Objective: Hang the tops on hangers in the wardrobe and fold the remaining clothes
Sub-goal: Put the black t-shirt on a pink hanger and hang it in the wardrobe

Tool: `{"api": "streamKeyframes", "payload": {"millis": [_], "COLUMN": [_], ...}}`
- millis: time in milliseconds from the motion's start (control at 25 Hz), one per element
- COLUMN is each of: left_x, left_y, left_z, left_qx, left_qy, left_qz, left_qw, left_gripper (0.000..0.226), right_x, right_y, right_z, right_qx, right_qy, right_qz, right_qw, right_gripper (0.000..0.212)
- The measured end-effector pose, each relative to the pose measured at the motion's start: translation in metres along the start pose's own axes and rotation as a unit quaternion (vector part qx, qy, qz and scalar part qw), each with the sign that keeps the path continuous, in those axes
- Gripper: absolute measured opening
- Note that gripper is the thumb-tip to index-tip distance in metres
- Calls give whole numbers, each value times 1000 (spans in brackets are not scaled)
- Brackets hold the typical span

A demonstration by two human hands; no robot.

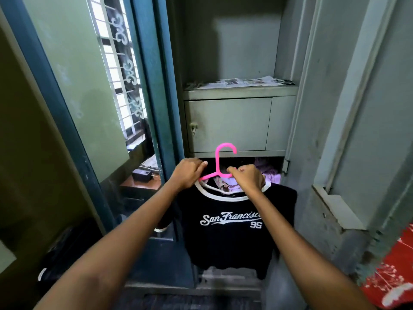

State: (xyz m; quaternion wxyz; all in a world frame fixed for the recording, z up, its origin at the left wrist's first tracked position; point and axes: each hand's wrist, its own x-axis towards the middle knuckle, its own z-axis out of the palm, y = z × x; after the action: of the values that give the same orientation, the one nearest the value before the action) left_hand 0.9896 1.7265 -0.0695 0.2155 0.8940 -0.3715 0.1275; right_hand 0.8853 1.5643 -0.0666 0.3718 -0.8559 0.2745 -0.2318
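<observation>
A black T-shirt (230, 233) with a white collar and white "San Francisco 95" lettering hangs on a pink plastic hanger (220, 162). I hold it up in front of the open grey metal wardrobe (228, 124). My left hand (187, 173) grips the shirt's left shoulder at the hanger's arm. My right hand (249, 177) grips the right side of the hanger and collar. The pink hook stands up in front of the locker box, just above the dark hanging compartment. Purple clothes (268, 173) hang inside that compartment behind the shirt.
Newspaper (245, 82) lies on the wardrobe shelf above a closed locker box. The wardrobe's blue door (154, 86) stands open on the left, with a mirror beside it. A red floral cloth (393, 274) lies at the lower right. A dark garment (64, 253) sits at the lower left.
</observation>
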Motion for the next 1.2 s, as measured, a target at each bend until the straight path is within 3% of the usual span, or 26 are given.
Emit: {"api": "streamKeyframes", "payload": {"millis": [40,120,280,360,440,680,920,1200], "left_x": [13,34,40,37,35,0,-70,-161], "left_y": [-7,-22,-36,-32,-28,-19,-11,-14], "left_z": [-1,-4,-3,-2,4,-1,-17,-43], "left_qx": [147,356,561,612,625,609,555,591], "left_qy": [-20,-95,-149,-142,-131,-110,-95,-96], "left_qz": [25,40,4,4,1,5,-27,-86], "left_qw": [989,929,814,778,769,785,826,796], "left_gripper": [38,47,62,62,62,58,59,56], "right_x": [7,18,31,32,30,11,-10,-37], "right_y": [-1,-1,5,9,12,9,12,16], "right_z": [3,9,11,8,4,0,10,34], "right_qx": [-12,-32,-49,-47,-46,-33,-2,28], "right_qy": [0,0,4,4,6,-22,-105,-184], "right_qz": [-2,-10,-19,-23,-32,-45,-86,-133], "right_qw": [1000,999,999,999,998,998,991,973], "right_gripper": [55,51,47,47,51,54,47,42]}}
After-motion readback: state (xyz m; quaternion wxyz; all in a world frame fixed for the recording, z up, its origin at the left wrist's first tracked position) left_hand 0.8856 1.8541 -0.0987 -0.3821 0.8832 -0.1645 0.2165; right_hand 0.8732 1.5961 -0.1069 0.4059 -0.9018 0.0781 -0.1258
